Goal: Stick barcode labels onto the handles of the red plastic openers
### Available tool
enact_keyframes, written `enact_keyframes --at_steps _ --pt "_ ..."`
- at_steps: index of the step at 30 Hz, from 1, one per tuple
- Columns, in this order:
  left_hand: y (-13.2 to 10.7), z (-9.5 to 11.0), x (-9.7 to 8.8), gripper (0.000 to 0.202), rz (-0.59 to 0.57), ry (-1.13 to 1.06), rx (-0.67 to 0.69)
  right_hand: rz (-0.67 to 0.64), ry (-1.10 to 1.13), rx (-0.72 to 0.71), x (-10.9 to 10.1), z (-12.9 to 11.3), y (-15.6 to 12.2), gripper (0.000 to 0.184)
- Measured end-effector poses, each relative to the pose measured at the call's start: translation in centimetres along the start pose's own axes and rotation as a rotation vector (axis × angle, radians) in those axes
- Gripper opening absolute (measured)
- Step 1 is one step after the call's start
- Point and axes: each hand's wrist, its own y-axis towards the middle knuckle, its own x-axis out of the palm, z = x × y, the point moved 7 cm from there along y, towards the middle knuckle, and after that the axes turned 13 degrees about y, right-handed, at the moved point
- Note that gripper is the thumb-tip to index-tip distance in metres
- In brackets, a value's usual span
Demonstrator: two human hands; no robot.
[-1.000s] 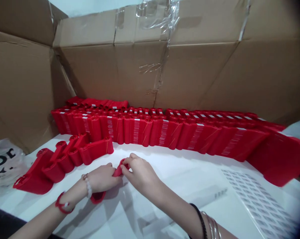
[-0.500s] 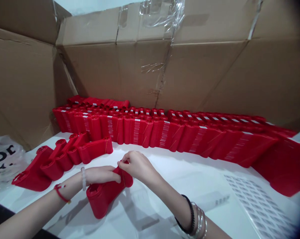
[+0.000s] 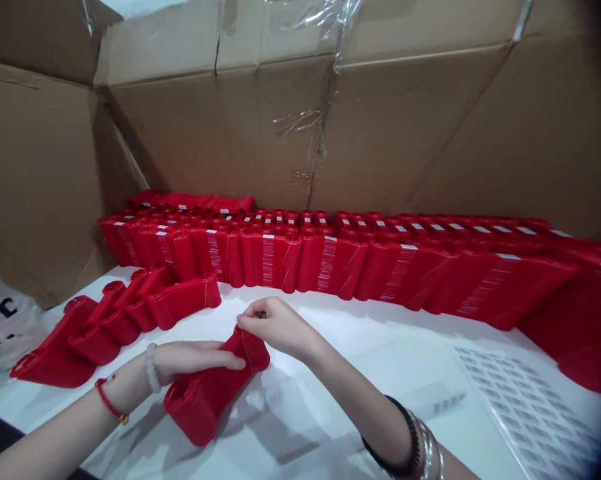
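Note:
My left hand (image 3: pixel 198 359) is wrapped over a bundle of stacked red plastic pieces (image 3: pixel 203 407), thumb along its near side. The bundle has rounded, thicker ends and rests at a slant just above or on the white table; I cannot tell which. A thin yellowish rubber band (image 3: pixel 247 350) crosses its far end. There my right hand (image 3: pixel 275 325) pinches the band between thumb and fingers at the bundle's top edge. More red bundles (image 3: pixel 183 301) lie in a loose row to the left of my hands, the nearest one with a band around it.
Behind stands a long row of red bundles (image 3: pixel 270 260) with white labels, against a cardboard wall (image 3: pixel 390 133). A sheet of printed labels (image 3: pixel 525 407) lies on the white table (image 3: pixel 350 340) at right. A clear printed plastic bag (image 3: pixel 10 333) is at the left edge.
My right hand has pulled slightly up from the bundle's end, and the band shows more clearly. The bundle has shifted a little to the left at its near end. The view has moved slightly.

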Motion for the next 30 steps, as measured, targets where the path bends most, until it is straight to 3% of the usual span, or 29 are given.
enact_keyframes --at_steps 7,12,17,23,27,30 --pt "0.4 0.7 1.8 0.043 -0.035 -0.192 0.064 -0.039 0.225 0.028 -1.3 -3.0 -1.3 0.019" --pt "1.6 2.5 2.4 0.048 0.036 -0.148 0.148 -0.020 0.319 -0.015 -3.6 -4.9 -2.5 0.018" --pt "2.6 5.3 2.8 0.033 0.120 -0.002 0.238 0.041 0.221 -0.055 -5.1 -6.2 -3.9 0.018" --pt "3.6 6.4 3.3 0.028 0.176 0.488 0.294 0.116 0.035 -0.054 -7.1 -6.3 -4.4 0.025" --pt "3.7 6.9 2.6 0.034 0.293 0.590 0.279 0.067 0.046 -0.048 -6.4 -6.9 -5.0 0.021" --pt "3.0 8.1 3.1 0.035 0.262 0.651 0.282 0.044 -0.086 -0.063 -5.2 -7.8 -5.9 0.017"
